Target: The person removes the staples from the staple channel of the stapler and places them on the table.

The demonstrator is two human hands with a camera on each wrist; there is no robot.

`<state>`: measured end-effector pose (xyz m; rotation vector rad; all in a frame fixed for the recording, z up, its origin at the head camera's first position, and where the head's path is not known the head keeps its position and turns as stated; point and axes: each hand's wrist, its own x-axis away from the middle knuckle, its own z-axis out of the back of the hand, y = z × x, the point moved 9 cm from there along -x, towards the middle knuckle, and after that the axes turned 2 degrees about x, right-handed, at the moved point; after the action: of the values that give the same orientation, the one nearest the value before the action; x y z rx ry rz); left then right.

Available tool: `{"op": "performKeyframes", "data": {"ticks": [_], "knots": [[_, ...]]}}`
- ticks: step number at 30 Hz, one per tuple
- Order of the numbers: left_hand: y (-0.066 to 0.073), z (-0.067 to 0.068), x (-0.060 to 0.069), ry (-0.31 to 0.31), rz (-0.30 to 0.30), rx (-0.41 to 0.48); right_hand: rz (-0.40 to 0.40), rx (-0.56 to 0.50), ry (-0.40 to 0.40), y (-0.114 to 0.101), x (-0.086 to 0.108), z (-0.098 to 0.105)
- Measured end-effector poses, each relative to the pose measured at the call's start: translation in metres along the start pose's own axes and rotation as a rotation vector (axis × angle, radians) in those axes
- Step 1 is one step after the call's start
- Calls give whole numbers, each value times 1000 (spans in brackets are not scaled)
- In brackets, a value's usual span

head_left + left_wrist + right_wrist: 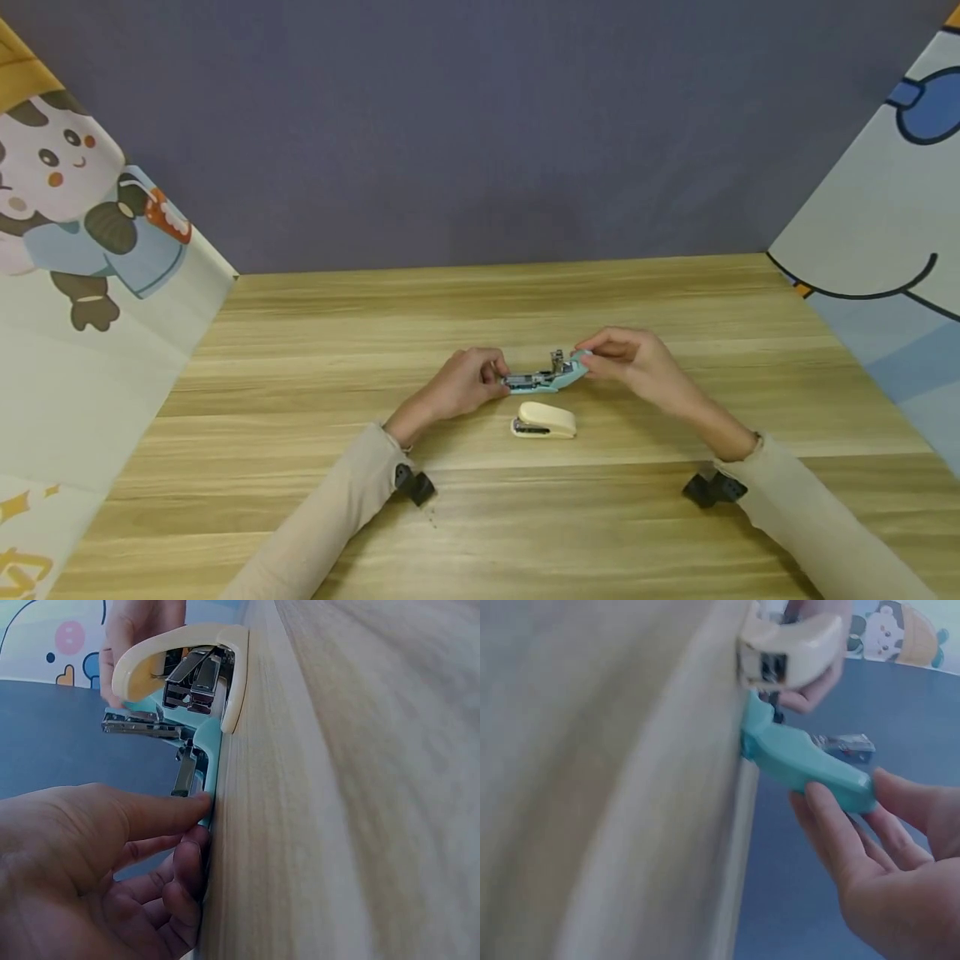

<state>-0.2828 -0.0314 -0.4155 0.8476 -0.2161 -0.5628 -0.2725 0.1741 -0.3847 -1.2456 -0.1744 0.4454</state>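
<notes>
Wood-grained desk [300, 350] space is being backed by a dark wall [480, 133] and flanked by cartoon panels [847, 225]. Near the desk's middle, a teal stapler [802, 757] is being held folded wide open between both hands, its metal strip [557, 363] standing up. One end is being pinched in the narrow grip of the left hand [465, 385]; the other, tilted upward, is being held by thumb and fingertips of the right hand [639, 363]. Just beside it, on the near side, a cream stapler [551, 419] is resting on the desk
</notes>
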Motion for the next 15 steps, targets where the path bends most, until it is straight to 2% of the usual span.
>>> {"op": "performKeyframes", "data": {"ticks": [5, 10, 15], "knots": [[0, -2, -1, -5, -6, -5, -103, 145, 0, 9, 4, 13], [1, -2, -1, -3, -8, -14, -150, 156, -30, 18, 7, 19], [1, -1, 0, -3, 8, -16, -163, 157, -44, 20, 6, 20]]}}
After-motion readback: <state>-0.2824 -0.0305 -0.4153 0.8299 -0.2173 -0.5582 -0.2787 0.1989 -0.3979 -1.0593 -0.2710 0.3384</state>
